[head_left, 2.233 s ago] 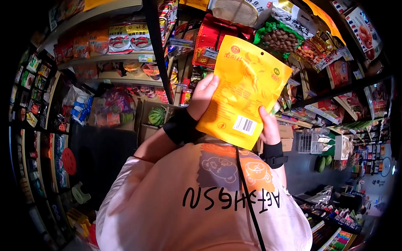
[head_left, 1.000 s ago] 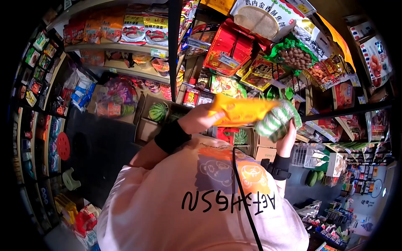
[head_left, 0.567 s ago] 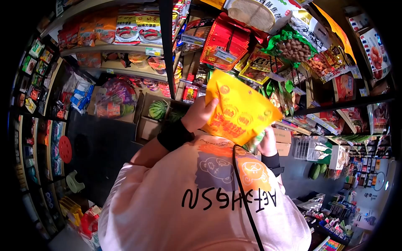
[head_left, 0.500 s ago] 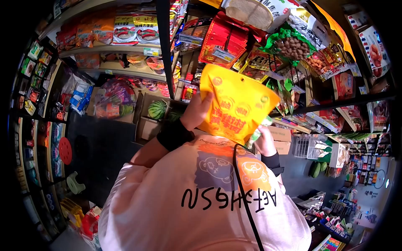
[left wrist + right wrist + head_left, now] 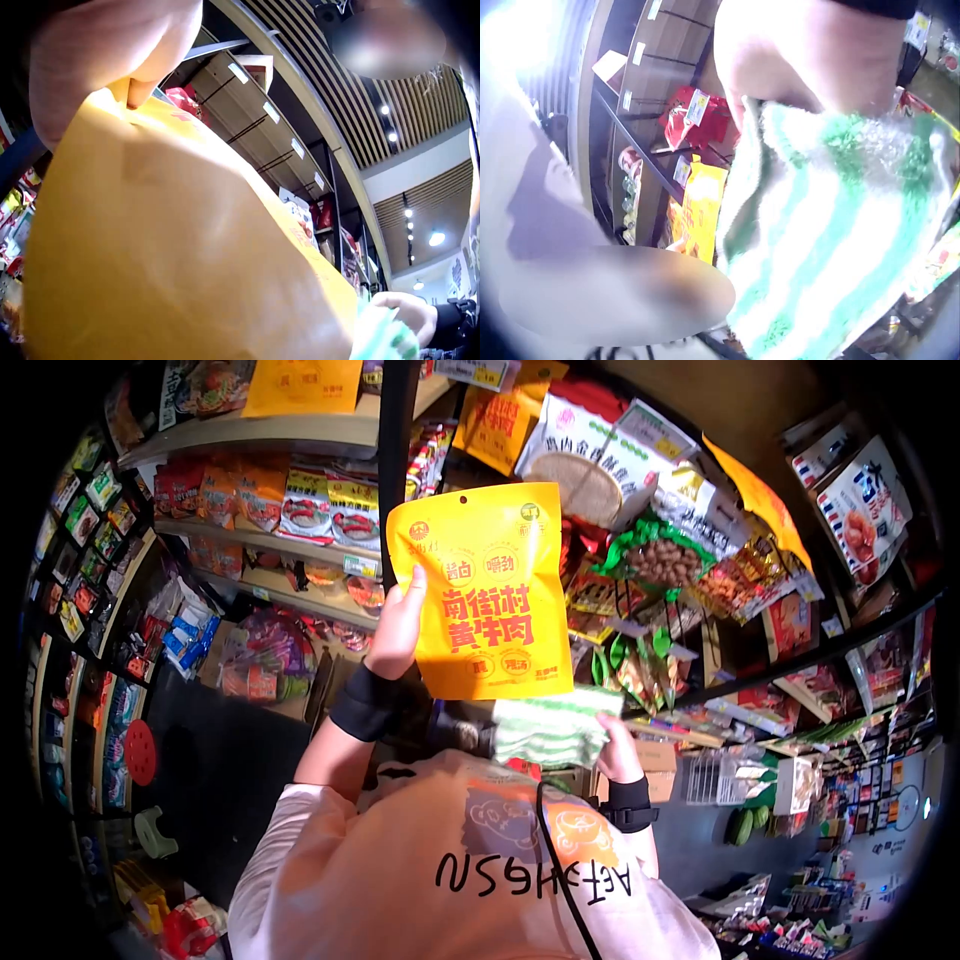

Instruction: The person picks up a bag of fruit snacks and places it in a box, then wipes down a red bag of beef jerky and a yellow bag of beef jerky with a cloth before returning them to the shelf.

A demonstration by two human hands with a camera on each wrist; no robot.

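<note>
My left hand (image 5: 398, 622) grips a yellow pouch of beef (image 5: 490, 585) by its left edge, thumb on the front. The pouch stands upright with its red-printed front facing me. Its plain orange-yellow side (image 5: 172, 225) fills much of the left wrist view. Lower right, my right hand (image 5: 620, 752) holds a green-and-white striped fluffy cloth (image 5: 550, 732) by one end. The cloth hangs just below the bottom edge of the pouch. Seen from the right wrist, the cloth (image 5: 817, 232) spreads out below the hand, and most of the fingers are hidden behind it.
Racks of hanging snack bags rise ahead, among them a green-edged bag of nuts (image 5: 660, 555) and a white bag (image 5: 585, 455). Noodle packs (image 5: 330, 505) line the shelf at left. Cardboard boxes (image 5: 650, 760) and a white wire basket (image 5: 712, 775) stand to the right.
Both hands held the pouch back side up at first. It then tilted and turned over beside the cloth. Now the left hand alone holds it, farther left, with the cloth in fuller view below.
</note>
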